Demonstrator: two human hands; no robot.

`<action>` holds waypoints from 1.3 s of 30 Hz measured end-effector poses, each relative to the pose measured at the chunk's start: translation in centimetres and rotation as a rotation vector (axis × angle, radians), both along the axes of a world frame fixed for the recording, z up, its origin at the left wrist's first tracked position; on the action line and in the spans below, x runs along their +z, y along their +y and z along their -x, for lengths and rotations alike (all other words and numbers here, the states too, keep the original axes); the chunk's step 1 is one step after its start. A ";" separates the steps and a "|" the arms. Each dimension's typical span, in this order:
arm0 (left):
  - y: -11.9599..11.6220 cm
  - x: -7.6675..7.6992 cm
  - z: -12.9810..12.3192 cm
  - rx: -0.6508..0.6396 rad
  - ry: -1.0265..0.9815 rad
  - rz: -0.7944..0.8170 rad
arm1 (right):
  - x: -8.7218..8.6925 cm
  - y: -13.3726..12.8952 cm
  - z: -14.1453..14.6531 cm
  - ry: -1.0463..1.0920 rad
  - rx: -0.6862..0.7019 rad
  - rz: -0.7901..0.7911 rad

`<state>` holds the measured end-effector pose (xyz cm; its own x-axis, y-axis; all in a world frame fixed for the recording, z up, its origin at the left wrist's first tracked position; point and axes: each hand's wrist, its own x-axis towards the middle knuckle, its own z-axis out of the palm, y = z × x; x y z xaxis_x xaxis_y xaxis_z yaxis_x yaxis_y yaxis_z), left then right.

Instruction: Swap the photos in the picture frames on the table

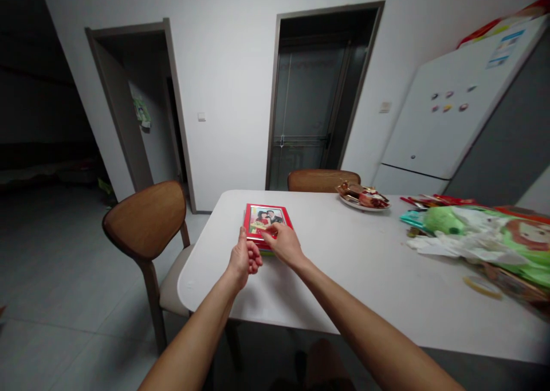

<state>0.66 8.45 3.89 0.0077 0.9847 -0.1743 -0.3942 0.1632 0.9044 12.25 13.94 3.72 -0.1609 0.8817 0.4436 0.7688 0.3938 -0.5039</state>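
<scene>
Left hand (pixel 246 259) sits half-curled by the red picture frame (pixel 265 214); right hand (pixel 284 243) bends over it; grips unclear.

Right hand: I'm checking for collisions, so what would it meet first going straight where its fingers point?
The right hand would probably meet the red-bordered picture first; it looks very close or already touching, but depth is unclear.

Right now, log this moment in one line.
left hand: by red frame; right hand: over its picture, contact unclear; surface: white table
</scene>
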 end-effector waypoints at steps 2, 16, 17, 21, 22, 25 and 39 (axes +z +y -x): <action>0.4 -1.7 0.5 0.027 -0.008 0.056 | -0.7 0.9 -0.5 -0.078 0.013 -0.015; -3.0 -2.7 -1.8 0.411 -0.170 -0.258 | 0.3 -6.1 -1.4 0.273 0.219 -0.003; -4.1 -2.1 -1.8 0.422 -0.124 -0.273 | 0.8 -6.4 -1.7 0.427 0.199 0.066; -9.3 -0.3 -1.3 0.324 0.432 -0.566 | 2.5 -9.2 -2.6 1.004 0.201 0.428; -10.6 -0.2 -1.2 0.253 0.606 -0.718 | 2.7 -10.2 -2.7 1.123 0.229 0.495; -13.1 -1.2 -1.0 0.130 1.031 -1.186 | 2.8 -13.0 -3.3 1.392 0.321 0.647; -11.6 -7.7 -4.5 0.253 1.732 -1.259 | -4.8 -8.0 -6.6 0.866 0.190 0.614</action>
<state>5.11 -3.14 -3.83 0.4854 0.5078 0.7117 0.8138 -0.5599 -0.1555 18.81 5.93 -1.12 -0.1624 0.9860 -0.0372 0.0084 -0.0363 -0.9993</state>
